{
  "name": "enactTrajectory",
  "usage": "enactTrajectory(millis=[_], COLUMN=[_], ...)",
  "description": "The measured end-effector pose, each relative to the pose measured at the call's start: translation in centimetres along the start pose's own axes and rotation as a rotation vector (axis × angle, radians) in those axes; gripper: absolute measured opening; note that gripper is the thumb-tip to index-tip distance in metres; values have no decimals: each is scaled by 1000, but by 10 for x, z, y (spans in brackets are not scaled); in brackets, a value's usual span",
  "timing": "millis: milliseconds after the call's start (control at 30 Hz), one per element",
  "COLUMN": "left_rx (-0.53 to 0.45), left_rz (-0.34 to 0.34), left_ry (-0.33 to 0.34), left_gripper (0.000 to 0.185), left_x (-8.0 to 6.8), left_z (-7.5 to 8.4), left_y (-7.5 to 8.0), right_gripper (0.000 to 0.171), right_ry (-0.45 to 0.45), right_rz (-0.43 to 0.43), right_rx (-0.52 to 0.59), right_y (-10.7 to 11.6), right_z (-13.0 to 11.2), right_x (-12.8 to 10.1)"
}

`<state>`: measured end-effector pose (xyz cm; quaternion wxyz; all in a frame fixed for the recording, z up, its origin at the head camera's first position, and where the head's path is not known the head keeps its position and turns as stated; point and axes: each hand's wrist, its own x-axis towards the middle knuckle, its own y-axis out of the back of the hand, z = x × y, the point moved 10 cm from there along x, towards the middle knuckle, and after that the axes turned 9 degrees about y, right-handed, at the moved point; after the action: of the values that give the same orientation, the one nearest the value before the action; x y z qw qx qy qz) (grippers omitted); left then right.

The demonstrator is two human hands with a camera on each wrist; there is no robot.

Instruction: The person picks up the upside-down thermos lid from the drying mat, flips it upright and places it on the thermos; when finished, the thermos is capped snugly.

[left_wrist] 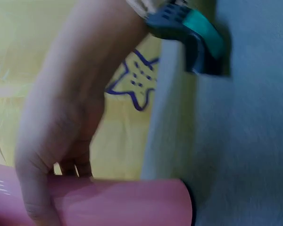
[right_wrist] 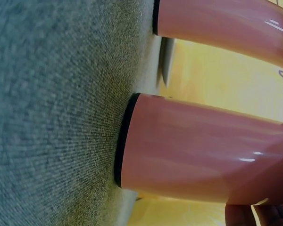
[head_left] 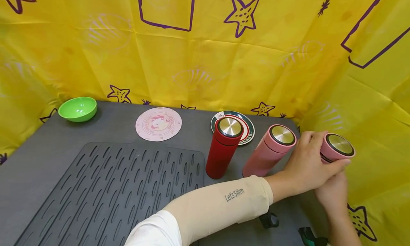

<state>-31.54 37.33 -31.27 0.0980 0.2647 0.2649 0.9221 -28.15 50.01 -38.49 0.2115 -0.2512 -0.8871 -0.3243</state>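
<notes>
At the far right of the head view stands a pink thermos [head_left: 334, 150] with a metallic disc on top. My left hand [head_left: 305, 164] grips it near the lid, fingers behind and thumb across the front. My right hand [head_left: 334, 191] holds the body lower down and is partly hidden by the left. In the left wrist view the right hand [left_wrist: 61, 127] curls around the thermos [left_wrist: 127, 202]. The right wrist view has its base [right_wrist: 188, 150] on the table, with fingertips at the edge. A second pink thermos [head_left: 262, 159] stands just left of my hands.
A red thermos [head_left: 222, 151] stands in front of a patterned round plate [head_left: 250, 127]. Farther left are a pink round mat [head_left: 158, 124] and a green bowl [head_left: 77, 109]. A grey ridged mat [head_left: 121, 189] covers the table's left front. Yellow cloth [head_left: 198, 54] encloses the back and sides.
</notes>
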Motion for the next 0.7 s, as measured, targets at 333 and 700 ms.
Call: enactTrajectory(millis=[333,700], left_rx=[-28,-31], left_rz=[-9,-128], left_ry=[-24,40], left_gripper=[74,91], left_x=[0,2], left_z=[-2,-7], left_y=[0,-8], right_gripper=[43,31], right_ry=[1,9], right_rz=[9,25], right_rx=[26,76], right_y=[-2,0], right_z=[1,-2], right_x=[1,1])
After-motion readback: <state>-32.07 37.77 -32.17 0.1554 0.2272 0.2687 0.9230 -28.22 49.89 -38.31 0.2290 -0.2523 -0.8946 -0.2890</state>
